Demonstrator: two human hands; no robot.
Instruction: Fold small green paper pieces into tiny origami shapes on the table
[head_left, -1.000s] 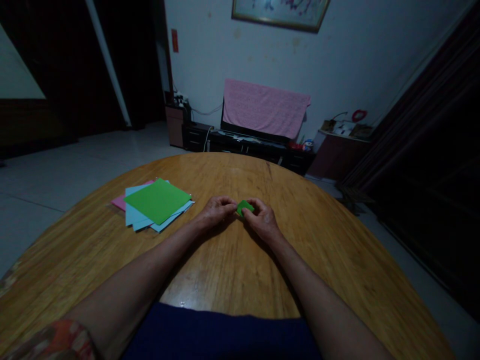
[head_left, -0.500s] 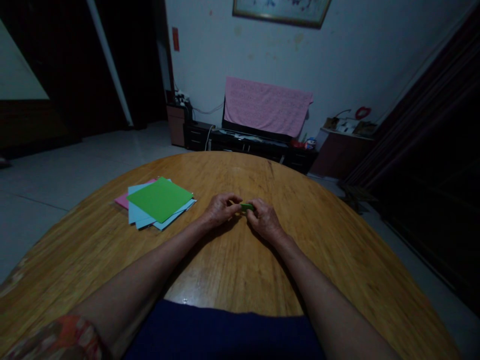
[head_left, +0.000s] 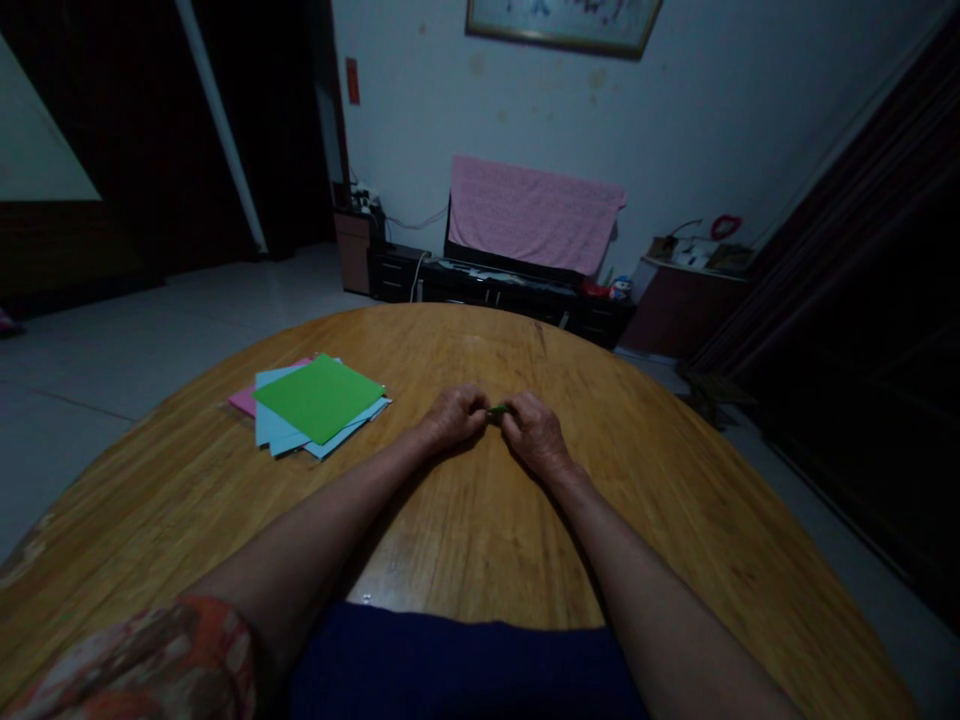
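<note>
A small folded piece of green paper [head_left: 498, 410] shows between my two hands, over the middle of the round wooden table [head_left: 480, 540]. My left hand [head_left: 456, 415] is closed, its thumb and fingers pinching the left end of the paper. On the other end, my right hand [head_left: 534, 432] grips with thumb and curled fingers. Most of the paper is hidden by the fingers, so its exact shape cannot be made out. To the left lies a stack of coloured square sheets, with a green sheet [head_left: 321, 397] on top of light blue sheets [head_left: 268, 428] and a pink sheet [head_left: 243, 401].
Beyond the table, a pink cloth [head_left: 534, 215] covers a television on a low black cabinet [head_left: 457, 288]. A side cabinet [head_left: 686, 305] with assorted items stands at the right, near a dark curtain [head_left: 795, 200]. A small stool [head_left: 716, 390] is on the floor.
My left fingers, more stretched before, have curled in around the paper and moved slightly right, closer to my right hand. Less of the green paper shows now. The stack is unmoved.
</note>
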